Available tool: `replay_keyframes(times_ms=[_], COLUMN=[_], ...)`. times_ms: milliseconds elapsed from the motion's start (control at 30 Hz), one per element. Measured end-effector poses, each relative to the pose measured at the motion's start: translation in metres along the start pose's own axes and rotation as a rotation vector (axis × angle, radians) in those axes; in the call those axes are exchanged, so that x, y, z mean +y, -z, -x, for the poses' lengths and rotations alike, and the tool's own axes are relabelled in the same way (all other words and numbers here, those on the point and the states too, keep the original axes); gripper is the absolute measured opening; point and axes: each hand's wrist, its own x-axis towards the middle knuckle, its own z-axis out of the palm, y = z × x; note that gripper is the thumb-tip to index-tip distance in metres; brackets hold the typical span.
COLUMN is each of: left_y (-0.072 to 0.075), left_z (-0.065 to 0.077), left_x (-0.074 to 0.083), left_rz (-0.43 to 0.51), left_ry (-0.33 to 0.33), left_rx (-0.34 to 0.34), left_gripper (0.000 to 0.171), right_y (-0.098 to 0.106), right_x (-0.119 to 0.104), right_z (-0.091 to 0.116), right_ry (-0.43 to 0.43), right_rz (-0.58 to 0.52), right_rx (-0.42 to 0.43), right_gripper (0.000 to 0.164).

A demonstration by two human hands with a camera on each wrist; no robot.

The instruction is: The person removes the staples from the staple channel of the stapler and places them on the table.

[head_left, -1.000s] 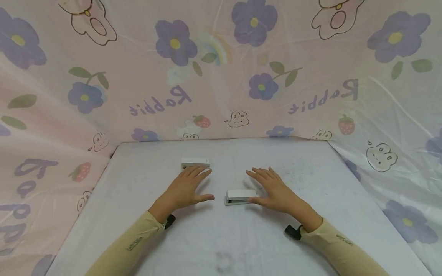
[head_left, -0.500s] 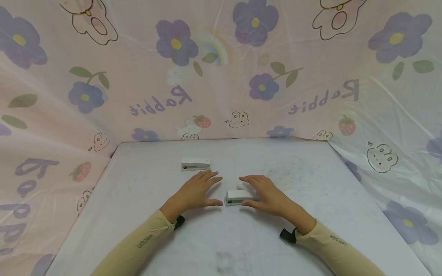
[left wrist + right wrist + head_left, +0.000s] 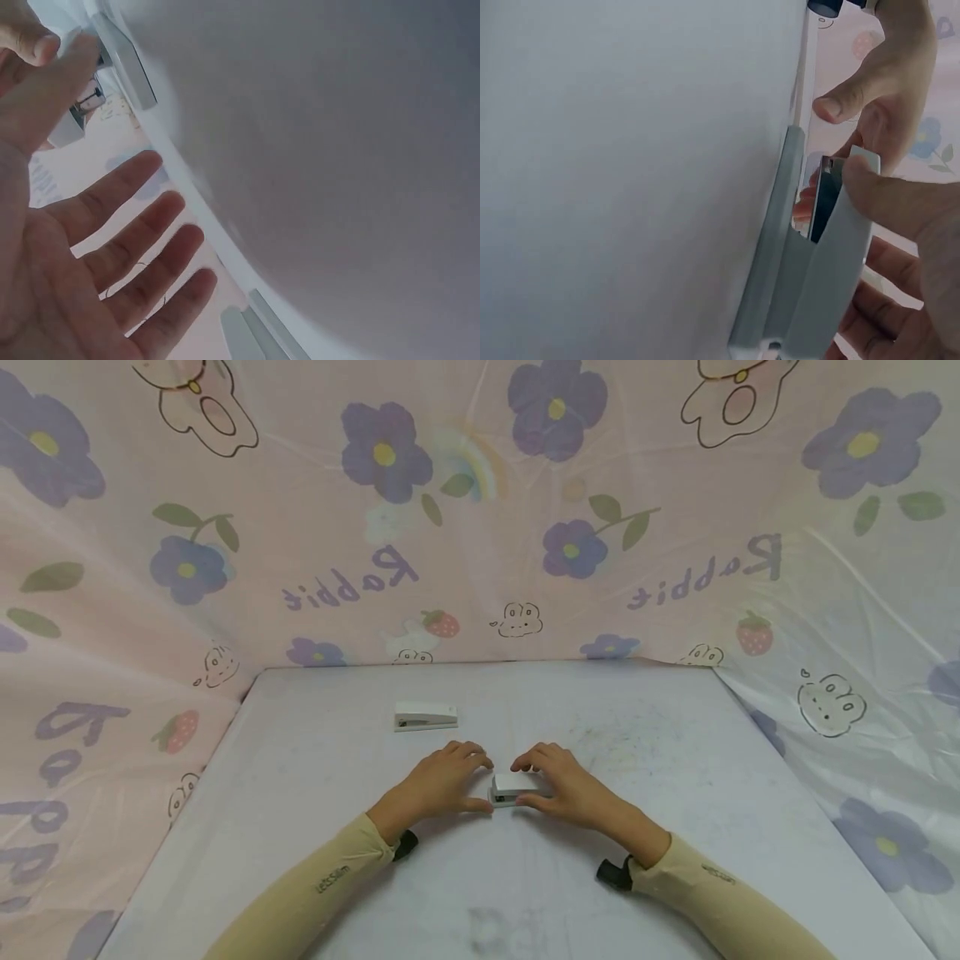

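Note:
On the table lies a white stapler (image 3: 506, 782), its mouth facing left. My right hand (image 3: 573, 789) is around it, thumb along the near side and bent fingers at the far side. In the right wrist view the thumb overlaps the upper arm of this stapler (image 3: 821, 285). My left hand (image 3: 442, 783) is just left of the stapler's front end, thumb and fingers spread apart with nothing between them. Its fingers show extended in the left wrist view, where the left thumb partly covers the stapler (image 3: 129, 67).
A second white stapler (image 3: 426, 716) lies farther back, left of centre. The white table (image 3: 487, 877) has faint smudges. A patterned curtain (image 3: 465, 527) encloses the back and both sides.
Both hands have come inward and toward the nearer stapler. The right fingers have bent in around it. My left hand has moved right, away from the far stapler, which lies where it was.

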Motion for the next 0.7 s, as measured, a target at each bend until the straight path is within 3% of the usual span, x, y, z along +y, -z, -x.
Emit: replay_keyframes(times_ms=[400,700], left_y=[-0.0041,-0.0074], left_z=[-0.0047,-0.0095], left_x=[0.0084,0.0074], left_rz=[-0.058,-0.060], left_ry=[-0.003,0.013], left_rx=[-0.021,-0.043], left_gripper=[0.046,0.042], right_y=[-0.0030,-0.0051], right_x=[-0.0011,0.0041], right_z=[-0.0042,-0.0062], right_ry=[-0.015,-0.104], right_rz=[-0.094,-0.142], right_rx=[-0.049,-0.105], right_gripper=[0.034,0.032])
